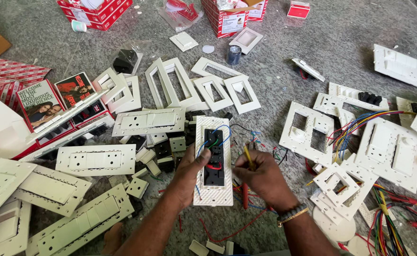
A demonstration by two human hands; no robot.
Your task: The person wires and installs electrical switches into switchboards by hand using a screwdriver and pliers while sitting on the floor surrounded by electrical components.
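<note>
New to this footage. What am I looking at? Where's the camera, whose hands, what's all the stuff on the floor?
There is one view, from a camera worn on a person's head and looking down at their own two bare hands; no robot. The left hand steadies a white switch plate lying back side up, with black modules and blue, green and red wires showing. The right hand, with a wrist bracelet, pinches a thin yellow tool or wire; which one is unclear. On the grey speckled floor lie white empty frames, assembled plates, coloured wire bundles and red cartons.
</note>
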